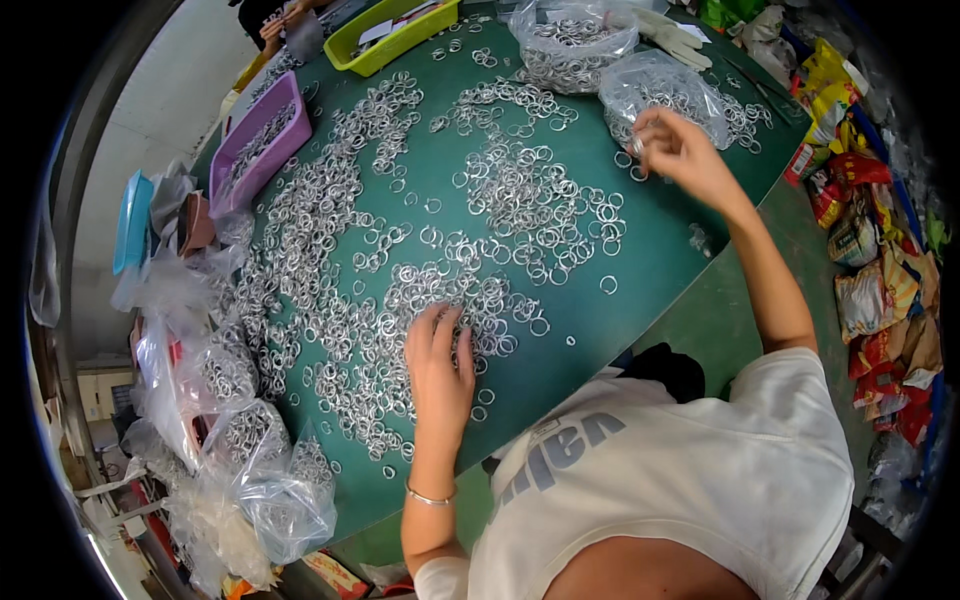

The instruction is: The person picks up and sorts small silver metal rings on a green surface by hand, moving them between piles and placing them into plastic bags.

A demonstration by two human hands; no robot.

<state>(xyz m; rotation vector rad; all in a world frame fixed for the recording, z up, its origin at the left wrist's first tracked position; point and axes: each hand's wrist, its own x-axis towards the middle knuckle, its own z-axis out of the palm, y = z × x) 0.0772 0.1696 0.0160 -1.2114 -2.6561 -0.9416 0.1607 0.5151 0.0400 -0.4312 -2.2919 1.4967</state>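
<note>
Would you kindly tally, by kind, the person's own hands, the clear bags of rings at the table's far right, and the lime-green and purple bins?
Own hands: 2 (left hand, right hand)
Clear bags of rings: 2 (farther bag, nearer bag)
Lime-green bin: 1
Purple bin: 1
Total: 6

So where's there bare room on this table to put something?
The widest bare patch on the green table lies below the right hand in view, between the middle ring pile and the edge. A narrower strip follows that edge toward the left hand. It's crowded around the left hand and along the left side, with rings and clear bags.
</note>
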